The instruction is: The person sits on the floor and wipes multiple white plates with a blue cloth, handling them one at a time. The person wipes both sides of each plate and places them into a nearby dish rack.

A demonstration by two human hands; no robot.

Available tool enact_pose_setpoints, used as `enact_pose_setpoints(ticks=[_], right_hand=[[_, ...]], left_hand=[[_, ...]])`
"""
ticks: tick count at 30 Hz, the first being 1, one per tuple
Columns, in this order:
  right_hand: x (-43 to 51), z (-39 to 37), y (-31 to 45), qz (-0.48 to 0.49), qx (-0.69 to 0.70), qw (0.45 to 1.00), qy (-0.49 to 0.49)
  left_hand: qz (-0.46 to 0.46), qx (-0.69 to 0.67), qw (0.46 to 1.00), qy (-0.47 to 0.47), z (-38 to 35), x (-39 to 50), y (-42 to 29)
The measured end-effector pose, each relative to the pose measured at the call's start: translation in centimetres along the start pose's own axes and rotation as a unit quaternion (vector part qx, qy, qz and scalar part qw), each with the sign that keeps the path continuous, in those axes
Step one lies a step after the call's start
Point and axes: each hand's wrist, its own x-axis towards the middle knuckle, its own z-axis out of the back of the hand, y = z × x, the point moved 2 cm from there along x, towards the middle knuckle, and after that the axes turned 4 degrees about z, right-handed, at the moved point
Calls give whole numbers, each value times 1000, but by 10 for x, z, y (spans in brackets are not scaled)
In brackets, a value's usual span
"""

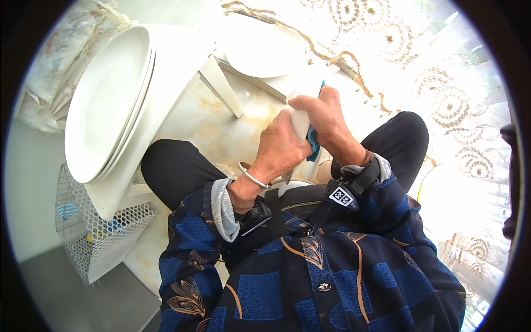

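Between my knees I hold a white plate [299, 122] tilted nearly edge-on, so most of its face is hidden. My left hand [278, 145], with a silver bracelet at the wrist, grips the plate's near side. On the other side my right hand [327, 118] presses a blue cloth [313, 145] to the plate, its thumb over the rim. Only strips of the cloth show, above and below the right hand.
Several white plates [112, 103] are stacked on a white stool [174, 58] at my left. A white round dish [265, 50] lies ahead. Below the stool stands a wire mesh basket [120, 232]. A patterned lace curtain [448, 108] hangs at right, over a marbled floor [191, 120].
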Motion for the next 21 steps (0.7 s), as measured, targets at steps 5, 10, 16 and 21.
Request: enact_pose_setpoints(ticks=[5,10,16,21], right_hand=[[-9,30,20,-14,141,990,-29],[-24,83,49,-56,221,963,-141],[-45,126,55,36,333,939,-76],[-41,167,31,76,259,943,-193]], left_hand=[[-103,-80,989,68,2,6,6],[48,-207,976,-51,28,22,51],[199,-597,776,35,35,30,65],[20,-721,682,122,51,29,32]])
